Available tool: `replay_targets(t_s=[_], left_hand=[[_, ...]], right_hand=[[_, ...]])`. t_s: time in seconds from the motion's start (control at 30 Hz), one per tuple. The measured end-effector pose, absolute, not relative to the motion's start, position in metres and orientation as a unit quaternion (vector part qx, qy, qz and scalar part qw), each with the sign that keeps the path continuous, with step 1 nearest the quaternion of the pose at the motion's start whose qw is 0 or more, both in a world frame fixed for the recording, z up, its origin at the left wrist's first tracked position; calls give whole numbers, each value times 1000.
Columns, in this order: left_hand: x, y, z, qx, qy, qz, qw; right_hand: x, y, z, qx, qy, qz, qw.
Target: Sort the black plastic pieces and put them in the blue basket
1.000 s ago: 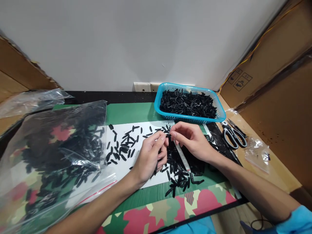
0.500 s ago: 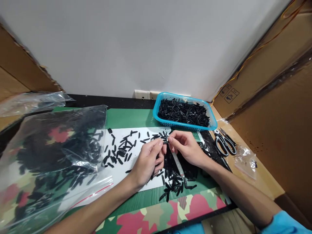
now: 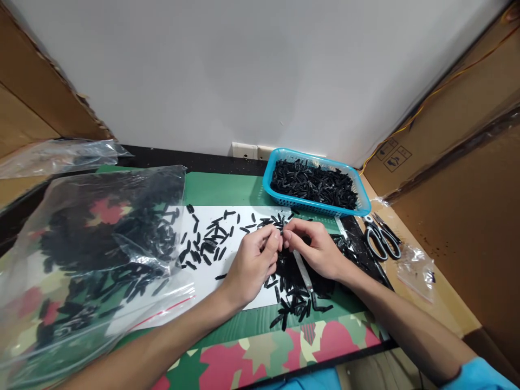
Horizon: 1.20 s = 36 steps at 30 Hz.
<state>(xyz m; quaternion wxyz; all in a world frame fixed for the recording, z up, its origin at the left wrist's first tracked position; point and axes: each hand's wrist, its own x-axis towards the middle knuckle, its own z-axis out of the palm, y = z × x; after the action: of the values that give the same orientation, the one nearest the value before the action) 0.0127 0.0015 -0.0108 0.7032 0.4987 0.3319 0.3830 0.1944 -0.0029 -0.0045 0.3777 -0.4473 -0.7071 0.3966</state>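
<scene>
While both hands meet over the white sheet point(image 3: 211, 279), left hand point(image 3: 252, 265) & right hand point(image 3: 320, 252) have fingers pinched together on one small black piece point(image 3: 281, 234) btwn them. Loose black pieces point(image 3: 207, 244) lie just beside; blue basket point(image 3: 363, 201) w/ more sits behind on the counter point(image 3: 227, 187).
</scene>
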Motion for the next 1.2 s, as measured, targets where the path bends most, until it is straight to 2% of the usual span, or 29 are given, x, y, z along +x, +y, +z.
replay_targets(t_s=[0.27,0.37,0.43,0.53,0.6,0.67,0.77,0.87,1.03,1.2], left_hand=[[13,3,-10,502,335,378,702],[12,3,-10,504,337,371,703],[11,3,-10,499,342,368,706],[9,4,-9,473,345,367,722],[7,7,-7,441,336,362,749],[4,11,-5,397,327,349,783],[1,16,-2,334,335,334,815],[1,16,1,317,354,340,811],[6,12,-4,402,390,368,742],[8,12,-9,468,389,403,683]], right_hand=[[195,0,-5,-439,-696,421,381],[195,-2,-4,-441,-718,387,373],[200,-2,-2,-443,-763,287,373],[219,4,4,-444,-817,14,366],[236,12,10,-514,-769,-140,353],[251,21,15,-621,-680,-196,339],[254,23,15,-637,-661,-198,343],[233,10,8,-519,-747,-130,395],[185,-20,-2,-299,-894,-80,325],[166,-34,-10,-276,-909,-32,310]])
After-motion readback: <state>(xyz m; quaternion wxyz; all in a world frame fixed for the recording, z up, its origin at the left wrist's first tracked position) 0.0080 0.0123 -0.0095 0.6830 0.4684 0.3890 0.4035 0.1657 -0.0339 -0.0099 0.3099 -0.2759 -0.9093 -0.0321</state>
